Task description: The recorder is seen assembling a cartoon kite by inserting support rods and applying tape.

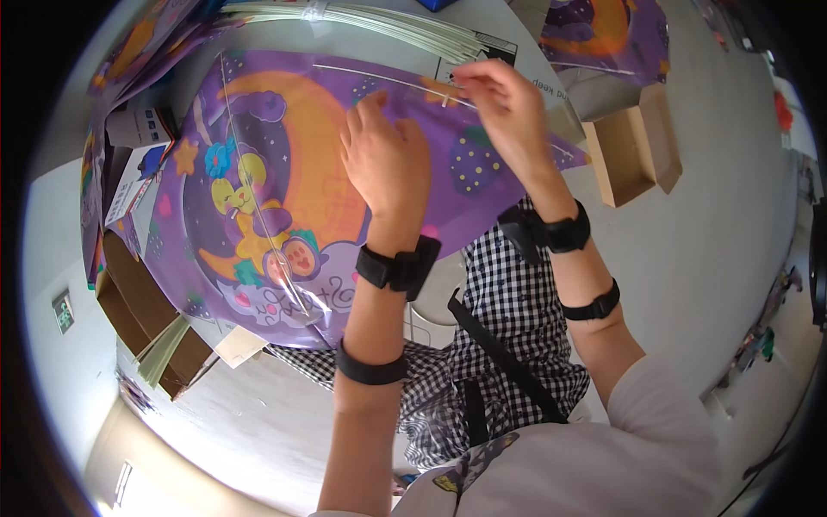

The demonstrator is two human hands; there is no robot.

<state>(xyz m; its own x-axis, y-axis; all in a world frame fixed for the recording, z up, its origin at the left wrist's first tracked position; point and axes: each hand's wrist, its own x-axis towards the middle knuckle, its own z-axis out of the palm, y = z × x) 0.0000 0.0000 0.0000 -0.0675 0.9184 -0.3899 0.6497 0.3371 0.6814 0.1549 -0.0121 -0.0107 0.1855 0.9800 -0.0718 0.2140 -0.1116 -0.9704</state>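
Kite sail [323,172], purple and printed with an orange crescent moon and a yellow bunny, lies spread over the desk [495,17] in front of you, under both your hands. One long thin rod [226,86] runs down its left part, across the bunny, to the lower edge. A second thin white rod [370,74] lies along the upper edge, with a small pale fitting [445,100] near its right end.

Your left hand [385,159] is over the middle of the sail, back upward, its fingers loosely bent and the thumb apart from them; you show nothing held in it. Your right hand [510,116] is at the right end of the white rod, just beside the fitting, fingers curled toward the thumb. Whether those fingertips grip the rod cannot be told, since the hand covers that end.

Beyond the sail's upper edge you have a bundle of pale rods [388,19], bound with a clear band. Another purple printed sheet [603,39] lies at upper right, and an open cardboard box [627,159] sits just beside the sail's right tip. At lower left, pale rods [162,353] stick out of a brown carton [142,297].
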